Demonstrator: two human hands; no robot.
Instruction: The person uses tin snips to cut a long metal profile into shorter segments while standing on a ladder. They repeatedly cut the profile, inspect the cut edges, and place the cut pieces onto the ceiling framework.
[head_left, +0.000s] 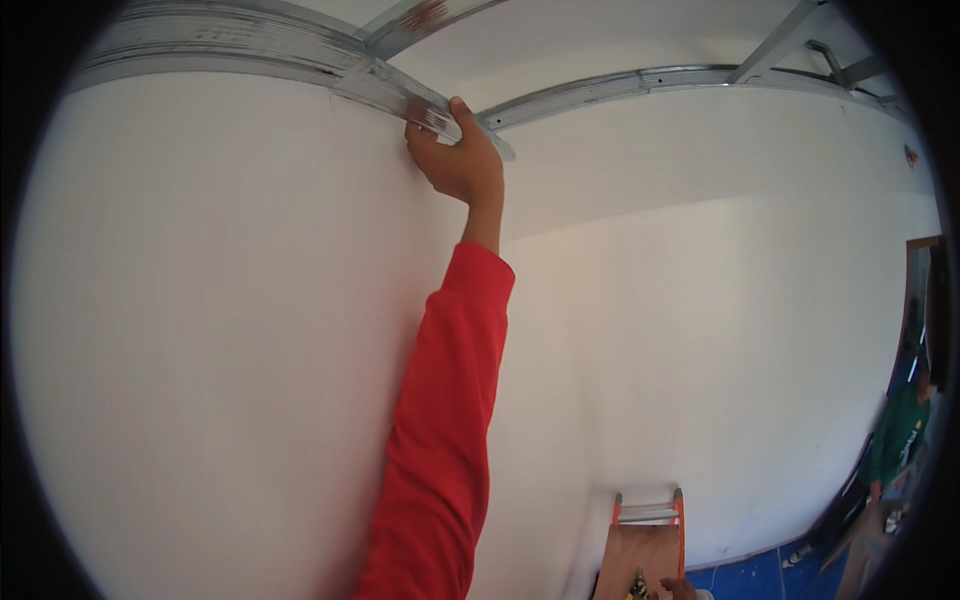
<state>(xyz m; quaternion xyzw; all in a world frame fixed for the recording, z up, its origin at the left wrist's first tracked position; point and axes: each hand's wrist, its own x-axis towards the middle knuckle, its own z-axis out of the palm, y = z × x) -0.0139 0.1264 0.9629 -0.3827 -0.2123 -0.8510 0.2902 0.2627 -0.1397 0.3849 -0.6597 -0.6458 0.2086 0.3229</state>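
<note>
My left hand (pixel 462 160), in a red sleeve, is raised high to a galvanised metal channel (pixel 385 92) along the top of the white wall. Its fingers curl around the channel's lower side near the end, and the thumb points up along the near side. The channel tip shows just right of the hand, close to the corner. Part of the fingers is hidden behind the metal. My right hand does not show.
More metal track (pixel 600 90) runs along the far wall, with a cross member (pixel 778 42) above. Below stands an orange ladder (pixel 683 535) by a brown board (pixel 640 550). Another person's small hand (pixel 680 588) shows there. A person in green (pixel 897 435) is at right, over blue floor covering (pixel 755 578).
</note>
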